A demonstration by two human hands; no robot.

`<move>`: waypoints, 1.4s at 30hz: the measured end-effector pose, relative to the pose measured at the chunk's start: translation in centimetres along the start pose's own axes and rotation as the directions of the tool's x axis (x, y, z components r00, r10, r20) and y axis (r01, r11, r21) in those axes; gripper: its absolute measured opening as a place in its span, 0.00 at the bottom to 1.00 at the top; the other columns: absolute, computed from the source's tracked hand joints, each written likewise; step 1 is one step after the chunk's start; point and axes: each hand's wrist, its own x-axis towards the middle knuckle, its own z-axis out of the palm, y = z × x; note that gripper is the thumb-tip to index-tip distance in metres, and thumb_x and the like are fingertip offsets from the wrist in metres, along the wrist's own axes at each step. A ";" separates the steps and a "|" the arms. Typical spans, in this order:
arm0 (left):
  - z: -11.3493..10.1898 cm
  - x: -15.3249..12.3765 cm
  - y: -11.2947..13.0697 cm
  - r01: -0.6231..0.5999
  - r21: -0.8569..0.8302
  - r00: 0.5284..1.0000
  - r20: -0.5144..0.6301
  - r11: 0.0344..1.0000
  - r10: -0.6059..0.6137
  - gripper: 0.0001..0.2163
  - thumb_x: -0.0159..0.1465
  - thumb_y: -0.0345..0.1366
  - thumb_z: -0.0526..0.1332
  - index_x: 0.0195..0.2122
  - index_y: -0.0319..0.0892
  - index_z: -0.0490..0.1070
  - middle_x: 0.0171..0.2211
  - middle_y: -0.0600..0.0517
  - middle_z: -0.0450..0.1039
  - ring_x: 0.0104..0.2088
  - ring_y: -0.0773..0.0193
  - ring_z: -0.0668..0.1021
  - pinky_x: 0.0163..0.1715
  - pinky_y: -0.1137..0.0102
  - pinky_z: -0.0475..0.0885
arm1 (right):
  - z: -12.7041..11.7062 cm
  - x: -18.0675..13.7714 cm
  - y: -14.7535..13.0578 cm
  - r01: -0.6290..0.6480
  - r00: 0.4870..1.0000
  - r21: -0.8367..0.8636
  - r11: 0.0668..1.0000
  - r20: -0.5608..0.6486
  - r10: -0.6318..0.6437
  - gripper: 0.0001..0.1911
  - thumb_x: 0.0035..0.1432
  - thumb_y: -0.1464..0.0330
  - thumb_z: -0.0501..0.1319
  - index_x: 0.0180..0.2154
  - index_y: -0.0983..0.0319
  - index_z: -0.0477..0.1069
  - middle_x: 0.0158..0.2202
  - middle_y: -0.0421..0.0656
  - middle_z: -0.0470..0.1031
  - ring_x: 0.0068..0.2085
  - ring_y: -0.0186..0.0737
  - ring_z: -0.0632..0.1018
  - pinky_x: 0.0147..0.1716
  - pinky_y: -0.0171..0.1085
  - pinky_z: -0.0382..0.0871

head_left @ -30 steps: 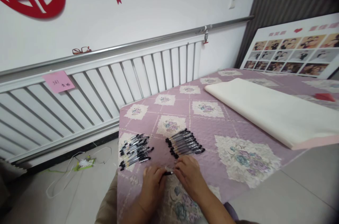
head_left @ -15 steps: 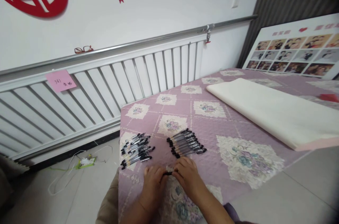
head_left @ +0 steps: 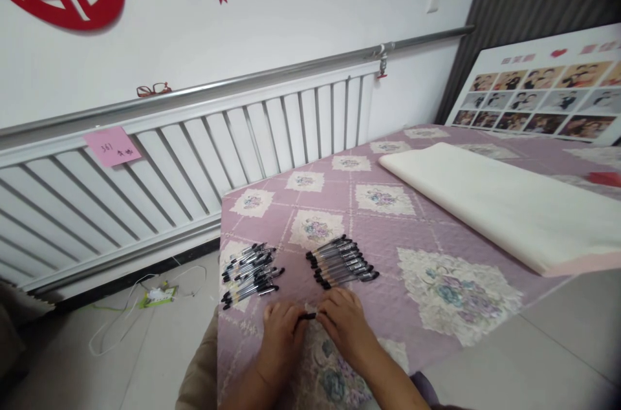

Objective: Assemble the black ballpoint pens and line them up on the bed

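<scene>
Near the table's front end, my left hand (head_left: 283, 330) and my right hand (head_left: 343, 321) are closed on the two ends of one short dark piece, apparently a pen (head_left: 308, 316). Only its black middle shows between my fingers; the rest is hidden. Just beyond my right hand lies a neat row of black-capped pens (head_left: 342, 261), side by side and slanted. To the left, past my left hand, sits a looser pile of similar pens (head_left: 251, 272), with clear barrels and black ends.
A purple flowered cloth covers the table (head_left: 369, 235). A folded cream sheet (head_left: 504, 203) lies at the right. Behind stands a white radiator (head_left: 286, 132) with glasses (head_left: 154, 89) on its pipe. A power strip (head_left: 159, 296) with cables lies on the floor, left.
Almost nothing differs. Both hands stay in place with the dark piece between them; the whole view has shifted very slightly.
</scene>
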 end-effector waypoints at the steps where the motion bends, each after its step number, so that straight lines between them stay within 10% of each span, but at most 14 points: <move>1: 0.0 0.0 0.0 0.002 -0.001 1.000 0.001 1.000 -0.002 0.07 0.61 0.29 0.56 0.38 0.47 0.71 0.34 0.53 0.75 0.38 0.58 0.73 0.43 0.60 0.60 | 0.0 0.0 0.1 0.005 1.000 0.000 1.000 0.005 -0.005 0.05 0.59 0.70 0.60 0.30 0.58 0.69 0.34 0.40 0.72 0.43 0.42 0.70 0.48 0.46 0.58; 42: -0.1 0.0 -0.1 -0.015 -0.019 1.000 0.009 1.000 0.016 0.08 0.61 0.29 0.55 0.38 0.46 0.71 0.34 0.53 0.74 0.38 0.59 0.73 0.44 0.60 0.62 | 0.1 -0.3 0.5 -0.030 0.999 0.107 0.994 -0.007 0.031 0.08 0.55 0.66 0.63 0.38 0.57 0.68 0.38 0.41 0.72 0.44 0.44 0.71 0.47 0.45 0.60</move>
